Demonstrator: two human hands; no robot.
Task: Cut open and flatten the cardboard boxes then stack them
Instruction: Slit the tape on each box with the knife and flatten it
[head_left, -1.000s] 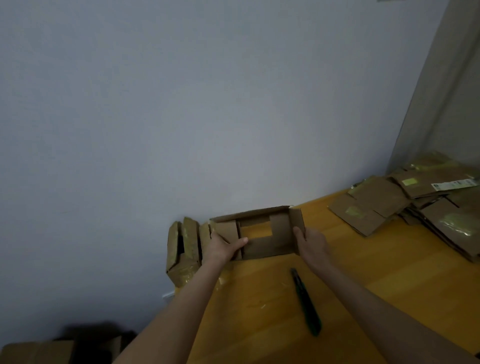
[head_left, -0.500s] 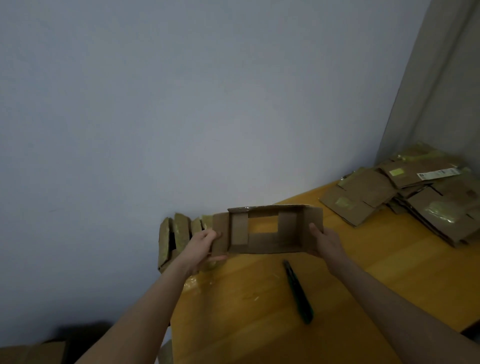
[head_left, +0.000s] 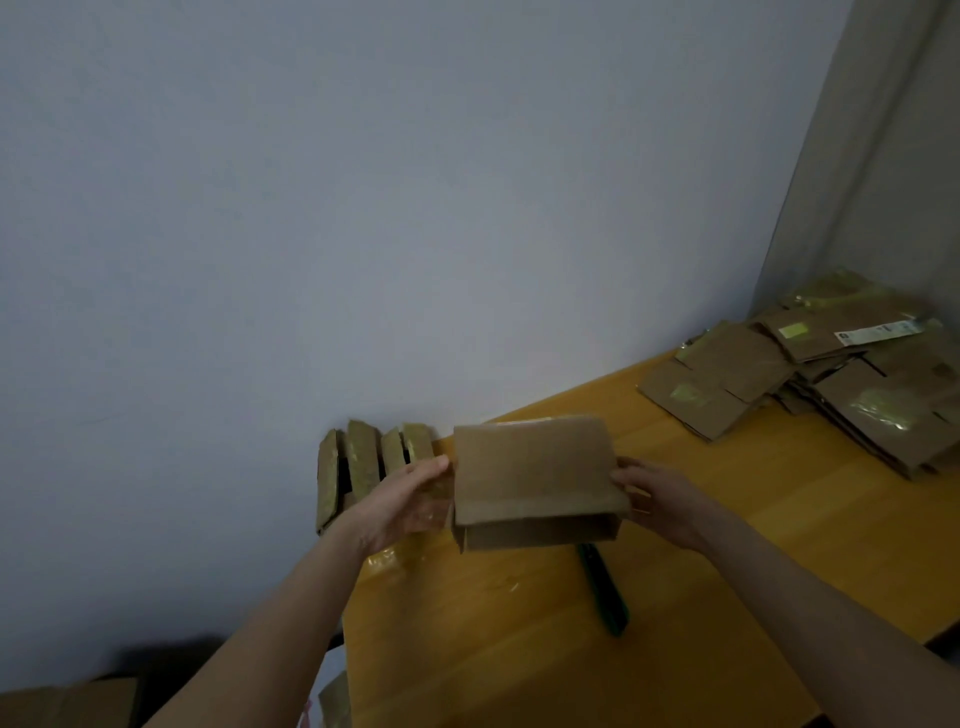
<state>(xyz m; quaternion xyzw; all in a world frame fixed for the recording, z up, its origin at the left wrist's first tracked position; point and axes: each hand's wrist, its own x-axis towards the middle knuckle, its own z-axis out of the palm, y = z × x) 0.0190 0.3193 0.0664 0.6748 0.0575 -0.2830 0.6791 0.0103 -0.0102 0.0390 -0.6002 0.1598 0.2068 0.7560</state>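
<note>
A brown cardboard box (head_left: 535, 478) is held above the wooden table (head_left: 519, 649), one broad panel facing me and an open flap along its lower edge. My left hand (head_left: 410, 501) grips its left end. My right hand (head_left: 657, 501) grips its right end. A dark green box cutter (head_left: 605, 590) lies on the table just below the box, partly hidden by it. A pile of flattened boxes (head_left: 831, 384) sits at the far right corner of the table.
Several unopened taped boxes (head_left: 363, 462) stand on edge against the wall at the table's left corner. Scraps of clear tape (head_left: 387, 558) lie near the left edge. More cardboard (head_left: 67, 704) rests on the floor at lower left.
The box was turned over in both hands: its open inside with flaps faced me earlier, now a closed panel faces me. It also rose slightly off the table.
</note>
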